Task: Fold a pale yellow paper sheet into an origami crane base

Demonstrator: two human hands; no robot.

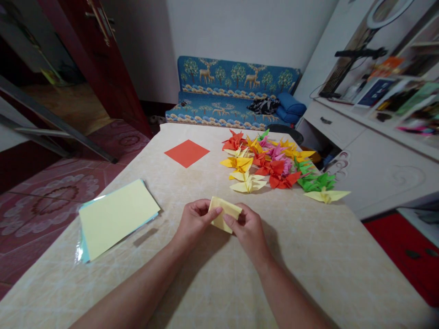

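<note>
Between my two hands is a small folded piece of pale yellow paper, held just above the table. My left hand pinches its left side, thumb on top and fingers behind. On the other side, my right hand grips it the same way, with the thumb pressed on its face. The underside and the fingers behind it are partly hidden. Beyond my hands, to the right, lies a crowd of folded paper cranes in red, yellow, orange, pink and green. A flat red paper square lies farther off, left of them.
A stack of paper sheets, pale yellow on top, lies in a clear wrapper on the left of the table. Past the far edge stands a blue patterned sofa. A white cabinet is to the right, a metal ladder to the left.
</note>
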